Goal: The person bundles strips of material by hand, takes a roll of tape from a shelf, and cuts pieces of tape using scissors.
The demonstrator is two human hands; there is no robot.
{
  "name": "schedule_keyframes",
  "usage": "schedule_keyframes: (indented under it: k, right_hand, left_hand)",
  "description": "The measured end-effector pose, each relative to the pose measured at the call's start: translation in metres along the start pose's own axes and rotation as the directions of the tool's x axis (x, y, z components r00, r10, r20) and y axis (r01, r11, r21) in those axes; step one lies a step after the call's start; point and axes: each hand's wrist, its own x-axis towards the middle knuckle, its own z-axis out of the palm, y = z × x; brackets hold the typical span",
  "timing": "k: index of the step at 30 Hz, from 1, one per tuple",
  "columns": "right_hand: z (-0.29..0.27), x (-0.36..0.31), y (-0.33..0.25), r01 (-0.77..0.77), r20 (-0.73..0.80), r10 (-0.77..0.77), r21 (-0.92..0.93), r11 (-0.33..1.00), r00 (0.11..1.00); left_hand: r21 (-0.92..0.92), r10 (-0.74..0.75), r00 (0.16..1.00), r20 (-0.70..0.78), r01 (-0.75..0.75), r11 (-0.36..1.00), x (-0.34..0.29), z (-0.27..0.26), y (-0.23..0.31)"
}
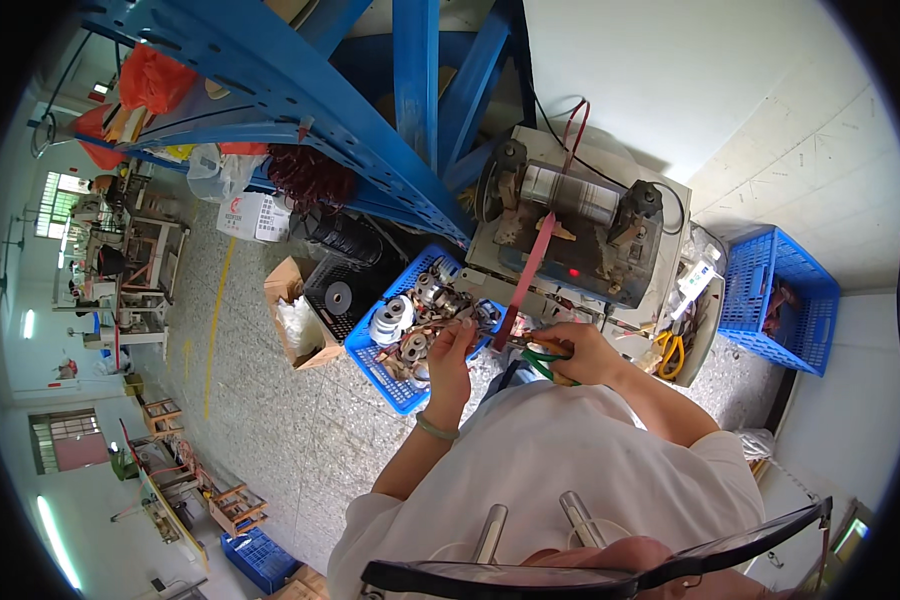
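My left hand (450, 370) is raised over a blue crate of metal parts, thumb and fingers pinched together. Whatever lies between its fingertips is too small to make out. My right hand (582, 355) is closed around green-handled scissors (540, 362), whose blades are mostly hidden. A long red strap (536, 262) runs down from the roller (570, 195) of a bench machine (590, 250). The strap's lower end hangs between my two hands, close to the scissors. Coiled metal parts and spools (415, 345) fill the blue crate (402, 398) beneath my left hand.
Right of the machine, a bin holds yellow-handled scissors (670, 355) and a white bottle (697, 280). Another blue crate (820, 310) stands by the wall. Blue metal shelving (300, 120) rises ahead. A cardboard box (320, 345) and a black crate stand on the floor at left.
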Motion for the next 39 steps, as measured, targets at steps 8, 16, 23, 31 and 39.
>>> schedule_keyframes:
  k: [8,16,23,31,39]
  right_hand:
    - [-0.001,0.002,0.009,-0.028,0.006,0.028,0.033,0.999,1.0]
    - [-0.003,0.003,0.004,-0.034,0.035,0.033,0.035,0.999,0.999]
    - [-0.002,0.002,0.004,-0.041,0.038,0.041,-0.009,0.999,0.998]
    - [0.002,0.0,0.007,-0.061,0.052,0.061,-0.006,0.998,0.997]
    - [0.009,0.0,0.016,-0.071,0.06,0.074,-0.042,0.997,0.996]
  left_hand:
    - [-0.048,-0.036,0.999,0.017,0.037,0.998,0.004,-0.002,-0.007]
    - [-0.031,-0.047,0.998,-0.045,0.046,0.998,0.001,0.0,-0.006]
    - [-0.002,-0.074,0.996,-0.053,0.074,0.997,0.0,-0.002,-0.008]
    - [0.02,-0.103,0.993,-0.058,0.105,0.994,-0.003,-0.008,-0.01]
    - [0.039,-0.115,0.99,-0.077,0.119,0.992,-0.006,-0.014,-0.013]
